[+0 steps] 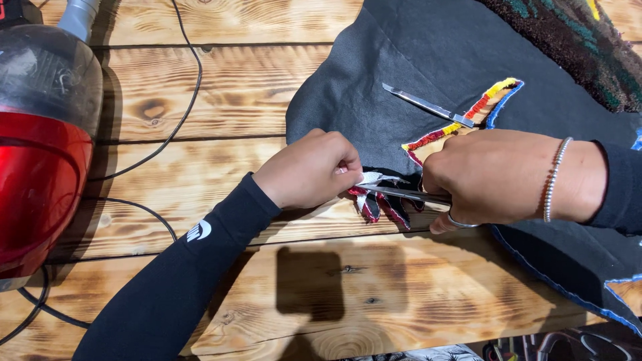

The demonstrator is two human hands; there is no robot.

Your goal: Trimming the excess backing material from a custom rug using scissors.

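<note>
A tufted rug lies face down, its dark grey backing cloth (401, 73) spread over the wooden table (234, 100). My left hand (309, 169) pinches a loose flap of white and red edge fabric (374, 194) at the rug's rim. My right hand (498, 177), with a bead bracelet on the wrist, is closed on a pair of metal scissors (428, 105). One blade points up over the backing, the other blade (408, 195) lies against the pinched flap. A red and yellow tufted strip (468, 113) with a blue edge shows beside the upper blade.
A red and clear domed machine (40, 147) stands at the left edge, with black cables (180, 113) trailing across the boards. The rug's dark pile side (575, 40) folds over at the top right. The table's front edge runs along the bottom.
</note>
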